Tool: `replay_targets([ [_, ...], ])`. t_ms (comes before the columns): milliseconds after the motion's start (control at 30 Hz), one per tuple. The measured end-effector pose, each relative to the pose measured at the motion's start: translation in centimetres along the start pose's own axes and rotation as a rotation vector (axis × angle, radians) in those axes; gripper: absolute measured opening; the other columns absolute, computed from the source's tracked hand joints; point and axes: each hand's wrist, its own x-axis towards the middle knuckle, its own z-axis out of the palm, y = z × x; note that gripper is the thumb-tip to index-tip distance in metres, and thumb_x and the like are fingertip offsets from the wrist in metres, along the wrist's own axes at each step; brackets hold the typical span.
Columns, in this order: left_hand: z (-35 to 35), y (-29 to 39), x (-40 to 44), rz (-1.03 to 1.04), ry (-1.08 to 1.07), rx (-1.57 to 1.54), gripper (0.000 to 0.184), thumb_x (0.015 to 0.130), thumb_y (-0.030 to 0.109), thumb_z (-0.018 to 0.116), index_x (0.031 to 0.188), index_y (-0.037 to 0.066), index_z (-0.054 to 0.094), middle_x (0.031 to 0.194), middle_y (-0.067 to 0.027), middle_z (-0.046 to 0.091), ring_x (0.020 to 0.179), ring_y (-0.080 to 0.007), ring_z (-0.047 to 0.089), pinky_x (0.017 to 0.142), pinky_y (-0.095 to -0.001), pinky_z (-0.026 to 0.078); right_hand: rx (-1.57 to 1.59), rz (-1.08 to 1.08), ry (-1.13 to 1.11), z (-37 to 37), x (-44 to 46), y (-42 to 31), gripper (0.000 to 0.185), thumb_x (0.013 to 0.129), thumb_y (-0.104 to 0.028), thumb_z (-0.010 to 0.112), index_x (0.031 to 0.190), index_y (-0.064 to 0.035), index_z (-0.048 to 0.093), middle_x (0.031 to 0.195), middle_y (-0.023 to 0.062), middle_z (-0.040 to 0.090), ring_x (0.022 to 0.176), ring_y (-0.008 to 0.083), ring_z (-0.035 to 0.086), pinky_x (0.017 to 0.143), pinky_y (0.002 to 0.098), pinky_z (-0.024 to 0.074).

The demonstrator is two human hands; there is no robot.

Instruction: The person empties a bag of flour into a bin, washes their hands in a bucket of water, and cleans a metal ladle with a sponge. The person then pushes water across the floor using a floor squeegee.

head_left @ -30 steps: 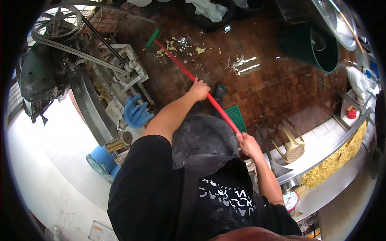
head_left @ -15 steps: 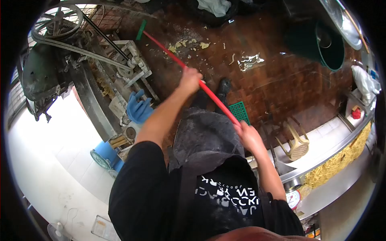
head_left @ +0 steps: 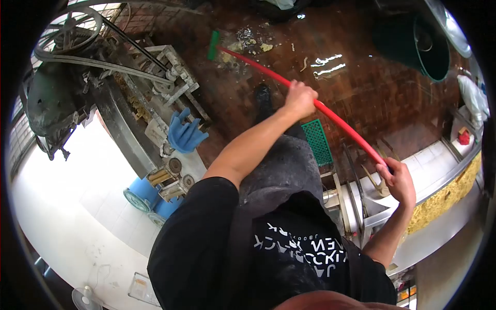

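Note:
A broom with a long red handle [head_left: 341,123] and a green head [head_left: 213,45] slants across the view. Its head rests on the wet brown floor near pale yellow scraps [head_left: 266,47]. My left hand [head_left: 301,100] wraps around the handle partway along its length. Closed on the upper end of the handle is my right hand [head_left: 399,182], out to my right side. Below the handle, a dusty dark apron [head_left: 281,168] covers my legs, and one dark boot [head_left: 263,95] shows on the floor.
A belt-driven machine [head_left: 67,93] stands at left, with a blue glove [head_left: 185,132] on it. Blue bins [head_left: 139,194] sit below. At right are a dark green bucket [head_left: 433,57], a green crate [head_left: 317,142], a stool [head_left: 381,186] and a counter with yellow noodles [head_left: 447,199].
Both hands have moved right with the broom, the right hand farthest. The broom head has shifted right, up to the yellow scraps. The view has turned slightly.

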Motion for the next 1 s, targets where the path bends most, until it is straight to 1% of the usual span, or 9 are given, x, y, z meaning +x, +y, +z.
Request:
replay_targets([
  [167, -2.8, -15.2, -4.4, -0.106, 0.04, 0.247, 0.038, 0.076, 0.047, 0.075, 0.072, 0.01, 0.067, 0.082, -0.0134, 0.064, 0.091, -0.0357, 0.061, 0.09, -0.0513, 0.045, 0.298, -0.107, -0.164, 11.7, 8.1, -7.2, 0.045, 0.097, -0.036, 0.058, 0.133, -0.0104, 0.058, 0.086, 0.0212, 0.068, 0.078, 0.0354, 0.066, 0.073, 0.0421, 0.05],
  [200, -1.3, -20.0, -5.9, -0.139, 0.032, 0.294, 0.037, 0.075, 0.045, 0.076, 0.074, 0.01, 0.068, 0.087, -0.0136, 0.064, 0.095, -0.0366, 0.06, 0.089, -0.0524, 0.045, 0.219, -0.308, -0.057, 17.7, 11.1, -6.6, 0.048, 0.098, -0.035, 0.056, 0.14, -0.0148, 0.051, 0.087, 0.0233, 0.068, 0.083, 0.0398, 0.067, 0.074, 0.0472, 0.0514],
  [300, 1.3, -26.7, -10.8, -0.265, -0.193, 0.361, 0.04, 0.081, 0.045, 0.072, 0.1, 0.01, 0.07, 0.118, -0.0187, 0.061, 0.126, -0.0375, 0.049, 0.106, -0.0573, 0.036, 0.059, -0.257, -0.18, 23.9, 12.8, -10.2, 0.049, 0.099, -0.034, 0.053, 0.145, -0.0187, 0.045, 0.088, 0.0256, 0.067, 0.085, 0.0443, 0.065, 0.075, 0.0535, 0.0509],
  [433, 4.1, -21.5, -11.2, -0.256, -0.492, 0.378, 0.039, 0.084, 0.049, 0.066, 0.099, 0.014, 0.073, 0.118, -0.0175, 0.062, 0.122, -0.0374, 0.05, 0.109, -0.0573, 0.033, 0.042, -0.22, -0.221, 24.0, 10.6, -5.8, 0.049, 0.099, -0.034, 0.053, 0.145, -0.0207, 0.045, 0.088, 0.0261, 0.067, 0.083, 0.0449, 0.065, 0.074, 0.0543, 0.0507],
  [600, 6.1, -10.1, -6.3, -0.119, -0.453, 0.203, 0.025, 0.08, 0.036, 0.066, 0.085, 0.014, 0.077, 0.093, -0.0158, 0.072, 0.102, -0.0329, 0.066, 0.101, -0.0494, 0.042, -0.053, -0.063, -0.16, 12.6, 6.3, 0.0, 0.04, 0.098, -0.033, 0.056, 0.137, -0.0254, 0.056, 0.091, 0.0239, 0.067, 0.083, 0.0429, 0.065, 0.075, 0.0499, 0.0515],
  [667, 5.3, -5.4, -2.7, -0.117, -0.42, 0.126, 0.023, 0.078, 0.035, 0.068, 0.082, 0.014, 0.076, 0.087, -0.0127, 0.073, 0.093, -0.0339, 0.069, 0.094, -0.0517, 0.045, -0.093, 0.071, -0.084, 6.1, 4.2, -0.6, 0.039, 0.095, -0.028, 0.062, 0.133, -0.019, 0.061, 0.096, 0.0211, 0.07, 0.089, 0.0339, 0.07, 0.079, 0.0414, 0.053],
  [800, -1.5, 1.9, 0.9, -0.029, -0.207, -0.044, 0.014, 0.072, 0.026, 0.072, 0.077, 0.013, 0.075, 0.076, -0.0134, 0.071, 0.085, -0.0334, 0.069, 0.084, -0.0457, 0.05, 0.092, -0.172, 0.065, -1.9, -1.3, 0.0, 0.041, 0.093, -0.016, 0.065, 0.133, -0.0084, 0.061, 0.097, 0.0145, 0.074, 0.085, 0.0141, 0.067, 0.083, 0.0287, 0.0503],
  [900, -5.6, 0.7, 0.8, -0.024, -0.074, 0.099, 0.013, 0.07, 0.025, 0.075, 0.076, 0.013, 0.074, 0.077, -0.0111, 0.07, 0.086, -0.0314, 0.068, 0.081, -0.0446, 0.051, 0.07, -0.185, 0.067, -1.7, -1.8, -3.0, 0.04, 0.093, -0.016, 0.065, 0.132, -0.0093, 0.061, 0.091, 0.0196, 0.071, 0.078, 0.0173, 0.066, 0.078, 0.0305, 0.0507],
  [1000, -5.1, -8.7, -0.1, -0.026, 0.109, 0.263, 0.014, 0.069, 0.026, 0.076, 0.072, 0.013, 0.072, 0.077, -0.0093, 0.068, 0.085, -0.0317, 0.067, 0.079, -0.0465, 0.052, 0.116, -0.18, -0.002, 3.1, 3.9, -6.9, 0.038, 0.096, -0.023, 0.061, 0.132, -0.0128, 0.061, 0.092, 0.0199, 0.069, 0.075, 0.0271, 0.065, 0.076, 0.0344, 0.0508],
])
